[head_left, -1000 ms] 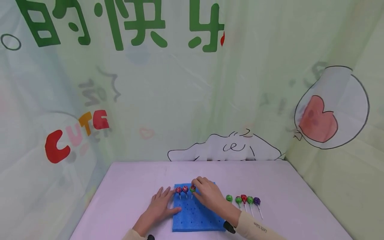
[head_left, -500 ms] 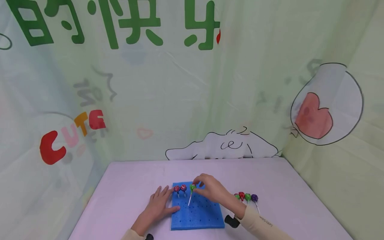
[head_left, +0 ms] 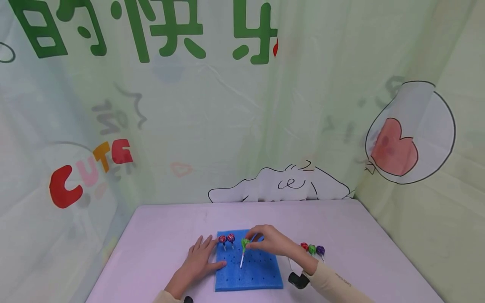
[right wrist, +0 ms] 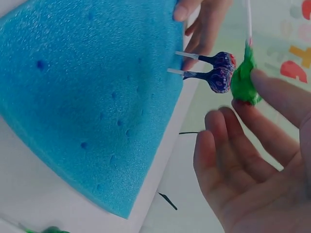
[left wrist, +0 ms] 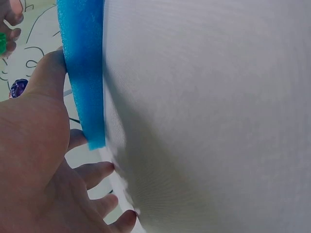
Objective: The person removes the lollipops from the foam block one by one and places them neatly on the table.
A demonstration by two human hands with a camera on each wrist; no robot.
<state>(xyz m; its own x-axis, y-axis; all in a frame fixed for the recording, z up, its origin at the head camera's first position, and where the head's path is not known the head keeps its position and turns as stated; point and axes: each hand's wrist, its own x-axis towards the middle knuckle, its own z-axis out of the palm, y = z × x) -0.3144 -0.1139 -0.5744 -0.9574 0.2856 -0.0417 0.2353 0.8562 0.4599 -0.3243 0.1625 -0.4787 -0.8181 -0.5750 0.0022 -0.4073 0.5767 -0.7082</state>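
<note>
My right hand [head_left: 270, 240] pinches a green-wrapped lollipop [head_left: 245, 243] by its head between thumb and index finger, over the blue foam board [head_left: 246, 281]. Its white stick slants down toward the board in the head view, the whole length showing. In the right wrist view, the other fingers curve loosely beside the green wrapper [right wrist: 244, 85]. Two lollipops with red and white tops [head_left: 231, 238] stand in holes near the board's far left corner. My left hand [head_left: 201, 257] lies spread along the board's left edge, thumb over the edge and fingertips on the table.
To the right of the board lie a red lollipop [head_left: 304, 245], a green one [head_left: 312, 249] and a purple one [head_left: 320, 251], partly behind the right forearm. Rows of small holes mark the board. A printed curtain [head_left: 227, 126] hangs behind the pale table [head_left: 170, 223].
The green lollipop, whose stick was at the board in line with the two others, has been lifted and brought slightly nearer by my right hand. My left hand stays at the board's edge.
</note>
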